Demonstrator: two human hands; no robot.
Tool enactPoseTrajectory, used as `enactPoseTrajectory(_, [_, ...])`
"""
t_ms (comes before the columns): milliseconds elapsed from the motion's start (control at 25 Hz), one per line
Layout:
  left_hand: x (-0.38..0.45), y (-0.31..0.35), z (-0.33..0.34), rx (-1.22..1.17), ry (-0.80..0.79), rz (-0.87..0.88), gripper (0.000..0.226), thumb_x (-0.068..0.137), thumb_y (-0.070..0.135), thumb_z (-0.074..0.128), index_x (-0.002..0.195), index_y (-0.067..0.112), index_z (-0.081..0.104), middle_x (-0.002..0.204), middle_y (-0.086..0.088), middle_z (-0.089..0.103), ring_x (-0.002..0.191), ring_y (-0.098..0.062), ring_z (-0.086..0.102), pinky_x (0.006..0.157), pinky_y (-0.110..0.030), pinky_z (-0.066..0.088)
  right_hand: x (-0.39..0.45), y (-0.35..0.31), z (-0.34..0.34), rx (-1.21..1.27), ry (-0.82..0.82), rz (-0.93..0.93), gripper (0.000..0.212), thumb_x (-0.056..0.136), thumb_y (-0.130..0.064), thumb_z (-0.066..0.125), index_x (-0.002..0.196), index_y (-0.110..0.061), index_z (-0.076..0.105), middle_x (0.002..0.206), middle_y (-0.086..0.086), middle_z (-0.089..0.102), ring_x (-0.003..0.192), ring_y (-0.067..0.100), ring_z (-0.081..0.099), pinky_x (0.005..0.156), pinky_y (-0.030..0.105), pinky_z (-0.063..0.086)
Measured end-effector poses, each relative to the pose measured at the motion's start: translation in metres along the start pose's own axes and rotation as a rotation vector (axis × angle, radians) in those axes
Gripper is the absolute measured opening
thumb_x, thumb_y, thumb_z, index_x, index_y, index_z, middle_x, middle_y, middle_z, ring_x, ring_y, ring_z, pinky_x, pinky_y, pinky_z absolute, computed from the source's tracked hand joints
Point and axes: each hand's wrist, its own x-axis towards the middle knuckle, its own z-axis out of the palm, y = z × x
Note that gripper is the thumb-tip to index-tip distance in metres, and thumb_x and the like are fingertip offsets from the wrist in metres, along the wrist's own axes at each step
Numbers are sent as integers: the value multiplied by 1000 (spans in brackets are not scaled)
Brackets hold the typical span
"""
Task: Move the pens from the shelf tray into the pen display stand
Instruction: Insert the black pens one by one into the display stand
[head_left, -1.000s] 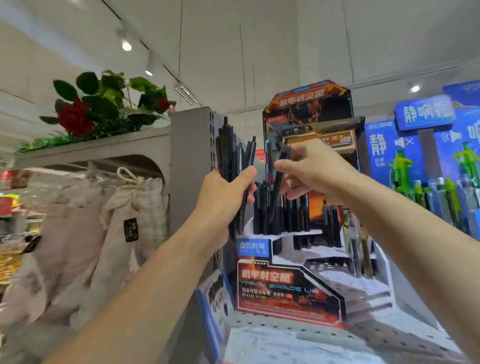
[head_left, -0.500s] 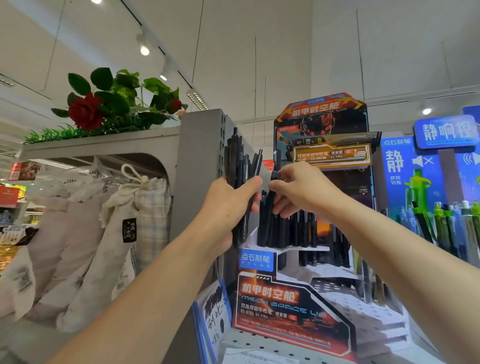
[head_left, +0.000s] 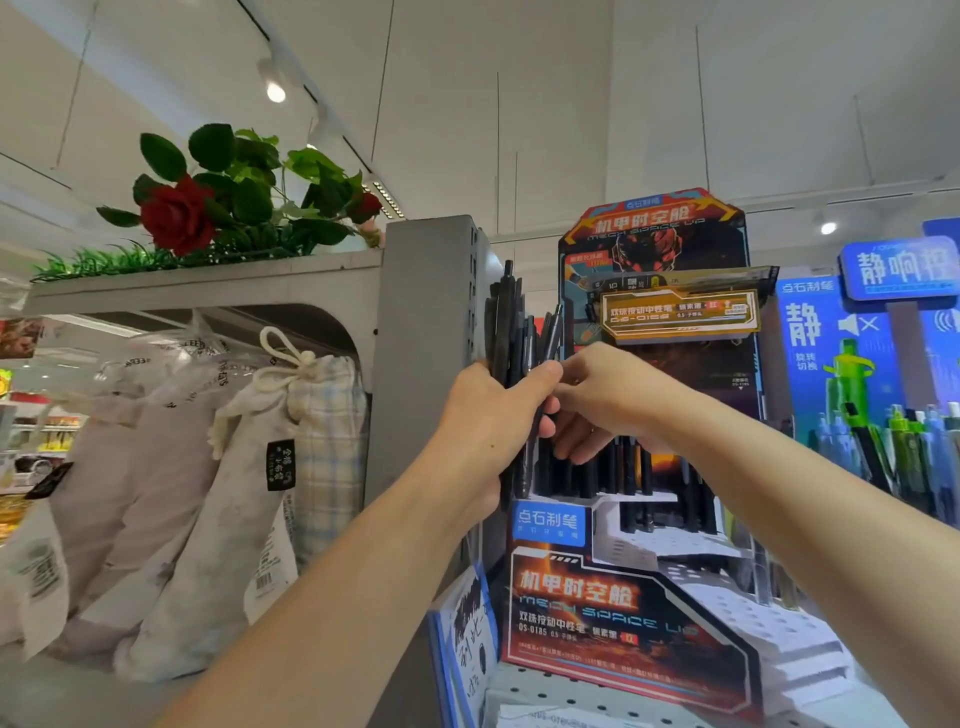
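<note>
- The right hand (head_left: 608, 400) has its thumb and forefinger brought together at the near edge of the bundle of pens (head_left: 511, 332), right by the left thumb; they look to be pinching one pen there, though which pen I cannot tell because the fingers overlap
- The other right fingers hang curled below, their tips in front of the pens already standing in the stand
- The left hand (head_left: 488, 421) grips the bundle round its middle, thumb across the front, other fingers hidden behind it
- The bundle stands nearly upright, long axis vertical, clicker ends poking above the fist and lower ends showing just under it; one pen on its right side leans out toward the right hand
- The two hands touch, so the right hand is the nearer one for lifting a pen out, and the left only serves as holder
- Just right of and below the bundle is the pen stand (head_left: 623, 608), its top step (head_left: 644, 499) holding a row of black pens (head_left: 618, 467) upright
- My reading: a pen drawn from the bundle keeps its upright axis and only has to travel right and down into a free hole
- The shelf tray the pens came from is not something I can make out
- Further out, a grey shelf post (head_left: 426, 332) sits behind the left hand, cloth bags (head_left: 249, 467) hang to the left, and a red rose (head_left: 176, 218) lies on top
</note>
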Motion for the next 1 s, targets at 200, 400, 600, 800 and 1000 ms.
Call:
enactPoseTrajectory(200, [-1,-2,2,-18,9,7,23,96,35,65,105,14,69,75,0,72,60,-7,61,64,-26,50,-1,-11,4,-140,-50,184,35,106,-21,47,108,8,66,78,18,74,60,24,73,55,32,62])
enactPoseTrajectory(400, [-3,-3,3,-5,22,-10,24,98,33,63,105,11,69,70,3,72,51,-1,63,44,-13,49,-3,-19,2,-252,-135,228,43,107,-25,43,110,11,66,75,15,70,46,16,66,45,24,56])
enactPoseTrajectory(600, [-4,-5,6,17,58,-12,24,98,36,62,110,15,67,84,2,75,62,-3,66,57,-20,51,-7,-1,-12,-145,74,-2,28,100,-27,60,95,-2,70,77,14,74,56,18,71,51,28,58])
enactPoseTrajectory(800, [-5,-4,8,26,83,-15,23,99,36,61,110,17,67,82,4,76,57,0,66,48,-15,48,-23,17,-25,442,-29,-114,15,97,-17,64,97,-8,76,88,12,76,72,19,72,63,31,60])
enactPoseTrajectory(1000, [-7,-2,12,5,50,-82,32,98,38,63,117,13,68,81,5,78,59,-1,71,47,-17,51,-24,23,-21,581,-117,-129,18,98,-23,63,92,-15,78,85,9,67,75,17,65,67,32,58])
